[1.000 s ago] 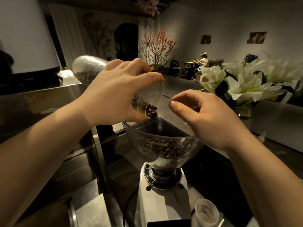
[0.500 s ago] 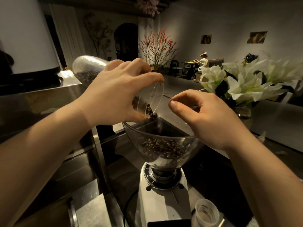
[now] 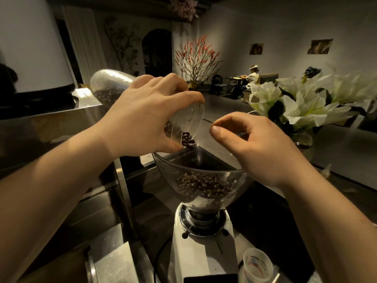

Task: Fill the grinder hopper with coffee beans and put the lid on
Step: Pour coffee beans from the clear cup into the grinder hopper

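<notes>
Left hand (image 3: 142, 117) grips tilted jar (image 3: 114, 88) over hopper (image 3: 169, 170).

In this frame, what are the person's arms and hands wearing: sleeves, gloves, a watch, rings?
Nothing that shows. Both forearms are bare as far up as the frame reaches, so no sleeve or cuff is visible. The left hand and right hand are ungloved, with no watch or band at either wrist and no ring on the visible fingers. The right thumbnail is short and unpainted.

The tilted jar (image 3: 114, 86) in the left hand (image 3: 142, 115) pours above the hopper (image 3: 169, 170), right hand (image 3: 259, 148) opposite.
</notes>
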Demonstrator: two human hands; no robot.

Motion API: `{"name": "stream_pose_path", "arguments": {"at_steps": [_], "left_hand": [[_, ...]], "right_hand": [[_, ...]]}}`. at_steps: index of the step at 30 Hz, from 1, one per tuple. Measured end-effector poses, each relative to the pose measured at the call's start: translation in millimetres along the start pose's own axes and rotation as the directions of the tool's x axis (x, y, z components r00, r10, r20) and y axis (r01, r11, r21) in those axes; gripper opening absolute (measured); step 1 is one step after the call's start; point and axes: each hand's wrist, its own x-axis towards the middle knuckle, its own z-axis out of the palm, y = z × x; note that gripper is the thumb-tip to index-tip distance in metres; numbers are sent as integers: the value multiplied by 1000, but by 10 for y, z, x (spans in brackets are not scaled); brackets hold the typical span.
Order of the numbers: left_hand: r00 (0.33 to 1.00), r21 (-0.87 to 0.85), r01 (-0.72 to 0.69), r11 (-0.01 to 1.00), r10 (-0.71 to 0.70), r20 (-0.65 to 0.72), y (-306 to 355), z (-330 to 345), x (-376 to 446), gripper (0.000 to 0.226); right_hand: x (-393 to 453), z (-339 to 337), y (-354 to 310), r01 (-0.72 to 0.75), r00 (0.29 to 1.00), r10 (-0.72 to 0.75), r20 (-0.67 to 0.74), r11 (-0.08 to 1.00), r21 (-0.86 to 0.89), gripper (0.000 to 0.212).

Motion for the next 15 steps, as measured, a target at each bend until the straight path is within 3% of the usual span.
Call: {"name": "stream_pose_path", "arguments": {"at_steps": [15], "left_hand": [[1000, -6, 2, 1000, -2, 8, -1, -4, 6, 96]], "right_hand": [[7, -7, -12, -1, 1000, 1, 4, 1000, -1, 54]]}}
